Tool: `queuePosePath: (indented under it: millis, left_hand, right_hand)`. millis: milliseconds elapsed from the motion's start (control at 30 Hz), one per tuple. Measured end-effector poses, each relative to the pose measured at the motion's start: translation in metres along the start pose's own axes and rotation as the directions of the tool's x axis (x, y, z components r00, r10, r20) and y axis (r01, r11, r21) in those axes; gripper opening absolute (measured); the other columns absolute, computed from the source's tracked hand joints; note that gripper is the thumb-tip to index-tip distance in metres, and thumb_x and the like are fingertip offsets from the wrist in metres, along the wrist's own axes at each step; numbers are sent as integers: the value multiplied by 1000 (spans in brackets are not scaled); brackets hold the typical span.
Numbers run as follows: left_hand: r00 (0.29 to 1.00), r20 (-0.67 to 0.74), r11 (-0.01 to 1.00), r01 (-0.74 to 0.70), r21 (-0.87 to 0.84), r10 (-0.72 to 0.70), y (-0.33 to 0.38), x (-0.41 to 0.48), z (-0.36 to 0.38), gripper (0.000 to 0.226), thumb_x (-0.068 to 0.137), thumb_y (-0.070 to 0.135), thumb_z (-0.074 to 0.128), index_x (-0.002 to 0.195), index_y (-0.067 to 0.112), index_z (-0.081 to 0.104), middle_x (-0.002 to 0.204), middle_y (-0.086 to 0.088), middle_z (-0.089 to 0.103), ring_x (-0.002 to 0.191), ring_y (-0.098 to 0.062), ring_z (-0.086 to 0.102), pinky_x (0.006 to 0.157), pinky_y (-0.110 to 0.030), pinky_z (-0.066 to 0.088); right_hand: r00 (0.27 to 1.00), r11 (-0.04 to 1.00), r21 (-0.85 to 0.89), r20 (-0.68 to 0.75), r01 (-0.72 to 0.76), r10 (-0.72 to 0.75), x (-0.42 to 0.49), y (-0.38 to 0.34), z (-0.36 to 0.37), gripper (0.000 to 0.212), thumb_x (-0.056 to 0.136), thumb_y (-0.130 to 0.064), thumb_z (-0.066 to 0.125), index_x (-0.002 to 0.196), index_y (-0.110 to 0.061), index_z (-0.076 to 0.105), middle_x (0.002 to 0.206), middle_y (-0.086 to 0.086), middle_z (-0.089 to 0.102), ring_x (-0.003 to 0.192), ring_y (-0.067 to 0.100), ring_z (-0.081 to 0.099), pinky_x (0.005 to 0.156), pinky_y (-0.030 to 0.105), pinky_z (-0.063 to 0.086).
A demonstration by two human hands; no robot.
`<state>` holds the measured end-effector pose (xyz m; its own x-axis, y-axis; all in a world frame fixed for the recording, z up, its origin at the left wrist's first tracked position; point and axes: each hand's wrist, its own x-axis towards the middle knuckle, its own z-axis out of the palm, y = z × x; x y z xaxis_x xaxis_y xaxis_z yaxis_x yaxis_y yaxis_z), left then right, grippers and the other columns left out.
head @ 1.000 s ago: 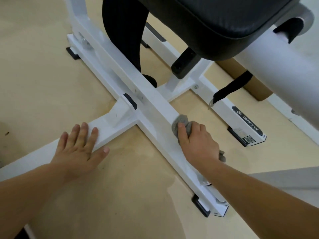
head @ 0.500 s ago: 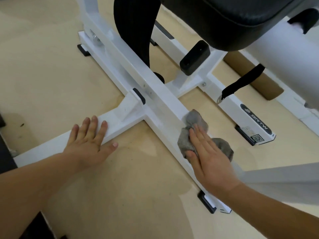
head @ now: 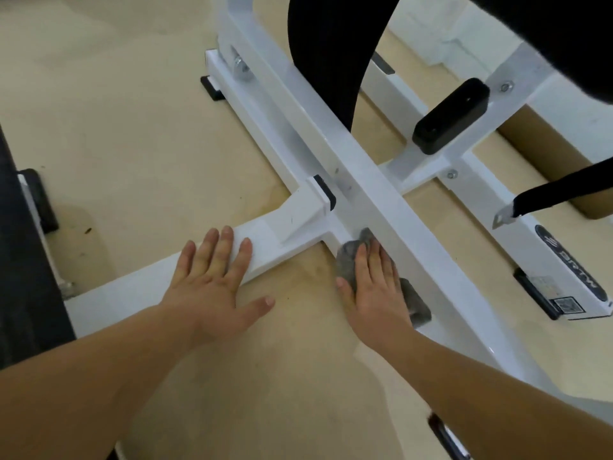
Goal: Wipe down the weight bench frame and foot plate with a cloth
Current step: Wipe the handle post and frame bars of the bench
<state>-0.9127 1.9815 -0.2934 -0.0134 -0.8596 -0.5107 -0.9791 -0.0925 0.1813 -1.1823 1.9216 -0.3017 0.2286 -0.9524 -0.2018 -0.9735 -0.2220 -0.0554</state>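
On my feed the only lettering I can read is on a black oval sticker on the white frame rail at the right: it looks like "BRTW", beside a swirl emblem. Just below it on the same rail sit a small pale label, too blurred to read, and a QR code label.

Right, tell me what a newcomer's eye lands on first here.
The white bench frame crosses the tan floor at centre. Low on it, the right hand presses a grey cloth flat against its near side, while the left hand lies flat on the side bar branching left.
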Motion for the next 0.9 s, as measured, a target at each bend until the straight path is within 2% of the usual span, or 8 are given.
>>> queuePosePath:
  millis: [200, 367, 533, 633, 700, 833, 900]
  left_hand:
    - [1000, 17, 1000, -10, -2, 10, -2, 1, 0, 107, 85, 89, 22, 149, 32, -41, 153, -2, -53, 140, -21, -51, 121, -49, -24]
    - [1000, 22, 1000, -11, 1, 11, -4, -1, 0, 108, 83, 90, 21, 148, 32, -44, 150, -1, -56, 138, -20, -53, 122, -50, -24]
    - [1000, 0, 1000, -19, -14, 19, -4, 0, 4, 110, 70, 93, 6, 149, 34, -42, 152, 0, -55, 139, -18, -52, 122, -49, -24]
    - [1000, 5, 1000, -13, -16, 14, -3, 0, 3, 108, 78, 92, 14, 150, 33, -41, 152, 0, -54, 139, -18, -51, 122, -49, -24]
    - [1000, 1, 1000, -9, -16, 9, -3, 0, 1, 106, 83, 90, 18, 150, 33, -40, 152, -1, -54, 140, -18, -51, 122, -49, -24]
    - [1000, 8, 1000, -9, 3, 9, -4, -1, -2, 105, 85, 89, 21, 152, 32, -38, 154, -2, -52, 142, -19, -49, 122, -49, -23]
    - [1000, 2, 1000, -7, 7, 7, -4, 0, -1, 106, 84, 90, 20, 152, 32, -38, 155, -2, -51, 142, -19, -48, 122, -49, -23]
  right_hand:
    - [989, 997, 32, -133, -68, 72, 65, -12, 6, 75, 104, -60, 20, 164, -17, 6, 170, 11, 16, 156, 28, 15, 125, 44, 13]
    - [989, 998, -39, -141, -54, 48, -2, 4, 16, 71, 105, -56, 12, 164, -18, 6, 171, 5, 13, 156, 25, 16, 128, 44, 15]
    - [995, 997, -73, -103, -25, 17, -6, 13, 14, 77, 101, -66, 9, 163, -24, -6, 172, 1, 2, 158, 21, 3, 126, 35, -4]
    - [993, 992, -110, -96, 54, -65, 28, 1, 13, 75, 103, -65, 15, 163, -27, -9, 172, -3, -9, 158, 17, -7, 125, 35, -7]
    - [987, 981, -151, -84, 123, -136, 34, 5, 12, 72, 105, -61, 20, 164, -28, -5, 172, -5, -9, 157, 13, -12, 126, 34, -6]
    - [985, 976, -151, -39, 158, -166, -2, 35, 6, 66, 108, -55, 25, 164, -32, -2, 171, -11, -7, 151, -1, -20, 116, 13, -21]
    - [990, 985, -110, -32, 134, -138, -18, 45, 6, 66, 107, -55, 23, 164, -32, -2, 171, -12, -7, 148, -6, -23, 114, 9, -21]
